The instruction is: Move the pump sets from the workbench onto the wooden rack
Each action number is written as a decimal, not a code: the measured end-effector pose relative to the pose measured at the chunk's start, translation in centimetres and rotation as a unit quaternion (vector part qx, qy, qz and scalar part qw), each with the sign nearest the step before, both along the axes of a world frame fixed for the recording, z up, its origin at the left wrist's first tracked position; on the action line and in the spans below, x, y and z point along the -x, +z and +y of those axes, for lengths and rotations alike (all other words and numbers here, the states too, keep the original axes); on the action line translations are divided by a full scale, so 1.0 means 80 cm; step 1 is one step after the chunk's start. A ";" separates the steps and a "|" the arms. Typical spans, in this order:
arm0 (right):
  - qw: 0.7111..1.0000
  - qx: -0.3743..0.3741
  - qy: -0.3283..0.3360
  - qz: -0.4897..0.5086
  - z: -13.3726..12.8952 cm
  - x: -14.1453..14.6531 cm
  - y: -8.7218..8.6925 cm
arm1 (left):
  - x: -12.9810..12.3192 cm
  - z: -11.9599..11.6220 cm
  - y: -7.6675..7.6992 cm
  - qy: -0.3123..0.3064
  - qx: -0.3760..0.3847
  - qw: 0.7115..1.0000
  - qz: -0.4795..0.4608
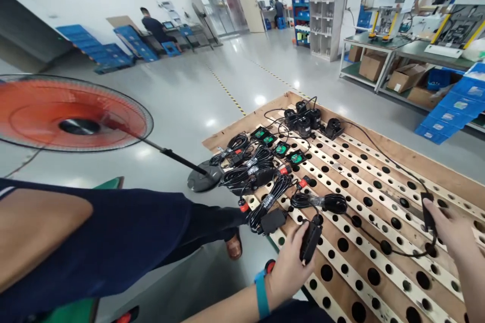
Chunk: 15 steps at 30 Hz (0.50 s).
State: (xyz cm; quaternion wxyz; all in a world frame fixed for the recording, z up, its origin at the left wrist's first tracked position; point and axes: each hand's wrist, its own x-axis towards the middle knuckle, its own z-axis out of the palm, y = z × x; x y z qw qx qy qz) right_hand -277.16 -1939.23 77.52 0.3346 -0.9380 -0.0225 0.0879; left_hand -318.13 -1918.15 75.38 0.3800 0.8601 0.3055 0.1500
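My left hand (292, 262), with a teal band at the wrist, is closed around a black box like a power adapter (311, 240). A coiled black cable (322, 203) lies just beyond it. At the right, my right hand (449, 224) grips a smaller black box (428, 211) with cables running from it. One cable (364, 232) loops across the perforated wooden rack (382, 197) toward the left hand's adapter. Another reaches back to a black motor-like unit (334, 128). Several bundled cables (271, 197) with adapters and red-ended connectors lie left of my hands.
Black cylindrical units (303, 126) and green circuit boards in black housings (281, 149) sit at the rack's far end. A person in navy clothing (140, 227) stands close at left, beside an orange fan (79, 121). Blue bins (454, 106) and workbenches (390, 43) are at right.
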 end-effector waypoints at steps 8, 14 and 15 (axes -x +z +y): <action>0.993 0.020 0.069 -0.093 0.043 0.181 -0.057 | 0.009 0.007 0.002 -0.021 0.038 0.999 -0.008; 0.853 -0.290 0.031 0.433 0.191 0.300 -0.103 | 0.031 0.010 0.007 -0.053 0.050 0.993 -0.098; 0.847 -0.308 0.013 0.433 0.210 0.302 -0.109 | 0.038 0.007 0.005 -0.072 0.047 0.990 -0.109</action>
